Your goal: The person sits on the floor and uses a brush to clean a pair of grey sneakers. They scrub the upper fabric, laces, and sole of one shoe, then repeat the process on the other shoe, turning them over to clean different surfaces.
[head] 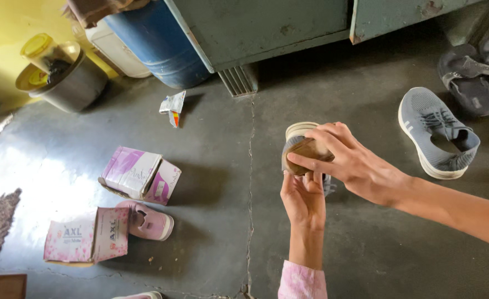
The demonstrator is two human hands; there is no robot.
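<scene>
A grey shoe (436,133) with white sole lies on the dark grey floor (222,232). The boxes (111,205) are pink and white, the small shoe (147,220) pink, the barrel (158,44) blue, the cabinet (266,25) dull green, the sleeve (302,281) pink-patterned.

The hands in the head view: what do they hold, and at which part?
Both hold a grey shoe. The left hand grips it from below; the right hand presses a brown pad onto it from above.
</scene>
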